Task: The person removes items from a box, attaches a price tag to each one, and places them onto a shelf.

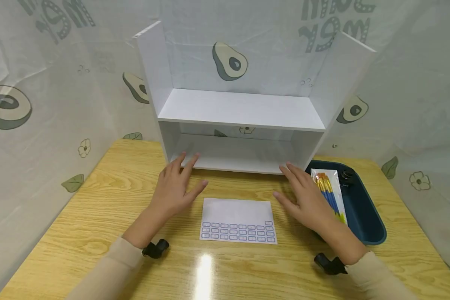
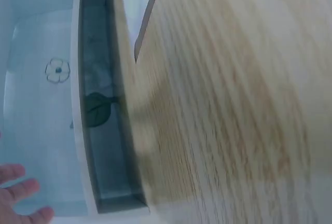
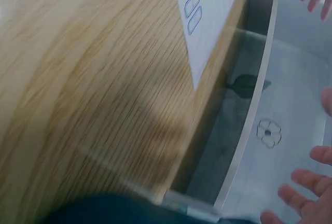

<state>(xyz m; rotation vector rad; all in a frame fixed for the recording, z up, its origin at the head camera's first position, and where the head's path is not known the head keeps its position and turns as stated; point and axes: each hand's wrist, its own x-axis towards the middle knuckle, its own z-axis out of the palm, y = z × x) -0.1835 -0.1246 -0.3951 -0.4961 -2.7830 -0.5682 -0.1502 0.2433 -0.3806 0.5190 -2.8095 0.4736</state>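
My left hand [image 1: 174, 187] hovers left of a white sheet [image 1: 237, 210], with its fingers spread and nothing in them. Opposite it, my right hand [image 1: 307, 200] is held the same way, between the sheet and a dark tray. Rows of small blue-outlined boxes are printed along the sheet's near part. Behind both hands stands a white two-level shelf [image 1: 241, 109] with tall side panels. The fingertips reach near its front edge; whether they touch it I cannot tell. Fingers of the left hand [image 2: 18, 195] and right hand [image 3: 311, 198] also show in their wrist views.
At the right, the dark teal tray [image 1: 363, 221] holds a pack of blue-handled paintbrushes [image 1: 328, 191] and a small black round object [image 1: 346, 177]. Everything stands on a wood-grain table [image 1: 97, 200]. A pale curtain [image 1: 78, 83] printed with avocados hangs behind and at both sides.
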